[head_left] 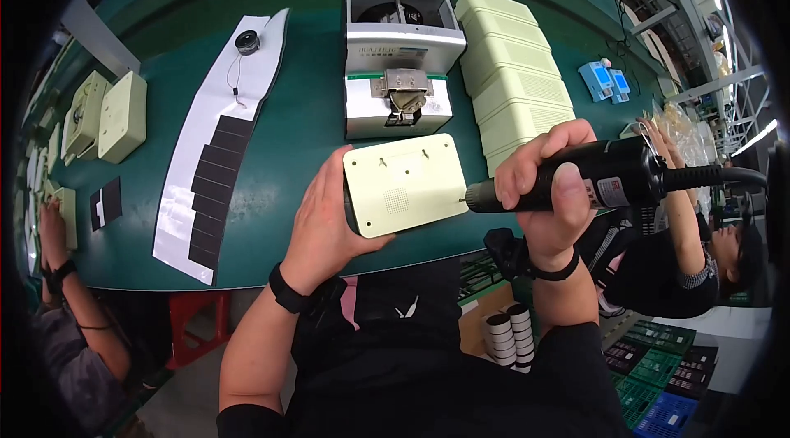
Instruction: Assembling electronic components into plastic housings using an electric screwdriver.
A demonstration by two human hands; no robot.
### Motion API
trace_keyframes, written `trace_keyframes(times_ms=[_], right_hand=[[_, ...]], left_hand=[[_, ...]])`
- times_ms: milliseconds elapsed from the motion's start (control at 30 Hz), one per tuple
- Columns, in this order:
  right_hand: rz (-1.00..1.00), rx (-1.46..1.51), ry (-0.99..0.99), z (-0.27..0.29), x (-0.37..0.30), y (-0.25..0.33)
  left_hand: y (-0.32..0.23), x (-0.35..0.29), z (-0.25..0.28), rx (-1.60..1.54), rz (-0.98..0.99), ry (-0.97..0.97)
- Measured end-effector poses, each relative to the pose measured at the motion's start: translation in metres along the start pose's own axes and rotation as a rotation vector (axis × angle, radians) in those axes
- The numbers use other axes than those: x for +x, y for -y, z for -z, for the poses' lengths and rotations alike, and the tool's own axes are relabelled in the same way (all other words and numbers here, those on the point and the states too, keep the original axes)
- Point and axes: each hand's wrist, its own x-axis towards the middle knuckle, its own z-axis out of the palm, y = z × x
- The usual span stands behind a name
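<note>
Left hand (321,220) grasping cream housing (424,191); right hand (550,228) clenched round black screwdriver (632,166), long axis sideways, right of housing, bit (462,200) at housing's near-right corner, contact unclear.

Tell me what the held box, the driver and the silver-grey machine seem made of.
Box: likely moulded plastic, matte pale yellow, judging by its rounded corners and grid of holes.
Driver: probably black plastic, going by its smooth, faintly glossy body.
Machine: silver-grey casing, painted metal or plastic, unclear; shine on its front bracket suggests bare metal.
</note>
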Motion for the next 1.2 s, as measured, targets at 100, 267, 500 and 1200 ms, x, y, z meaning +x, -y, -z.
trace_keyframes(times_ms=[100,267,500,1200], right_hand=[[0.004,0.002,0.004,0.001,-0.002,-0.003],[0.005,-0.022,0.013,-0.001,-0.002,-0.001],[-0.024,-0.014,0.076,0.002,0.007,-0.001],[-0.035,-0.008,0.083,0.006,0.01,-0.004]], left_hand=[[0.0,0.0,0.0,-0.006,0.009,-0.005],[-0.001,-0.001,0.0,0.003,-0.009,-0.021],[-0.001,0.0,0.0,-0.002,-0.015,-0.022],[-0.004,0.0,0.001,-0.011,-0.024,-0.035]])
